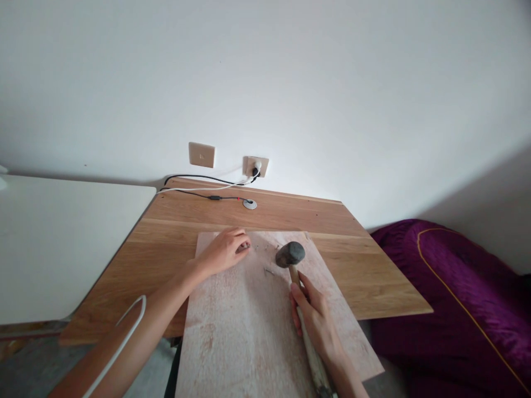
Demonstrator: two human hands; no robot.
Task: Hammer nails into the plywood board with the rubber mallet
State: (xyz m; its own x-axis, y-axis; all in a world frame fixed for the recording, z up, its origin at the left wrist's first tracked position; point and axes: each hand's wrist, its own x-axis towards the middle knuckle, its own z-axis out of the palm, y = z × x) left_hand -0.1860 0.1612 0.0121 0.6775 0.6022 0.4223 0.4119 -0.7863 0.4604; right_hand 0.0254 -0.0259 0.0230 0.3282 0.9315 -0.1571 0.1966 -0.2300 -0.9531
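A pale plywood board [232, 331] lies on the wooden tabletop and reaches past its near edge. My left hand [226, 249] rests at the board's far left part, its fingers curled together; what they hold, if anything, is too small and hidden to name. Just right of those fingertips, a few small nails [266, 247] appear to stand in a row in the board. One loose nail [269, 271] lies flat nearer to me. My right hand [313, 309] grips the wooden handle of a rubber mallet [291, 254], its dark head above the board, close to the rightmost nail.
Behind the board, black and white cables [214, 197] run over the wooden tabletop [153, 249] to a wall socket [256, 166]. A white table [70, 243] adjoins on the left. Purple cloth [452, 309] with yellow piping covers something at the right.
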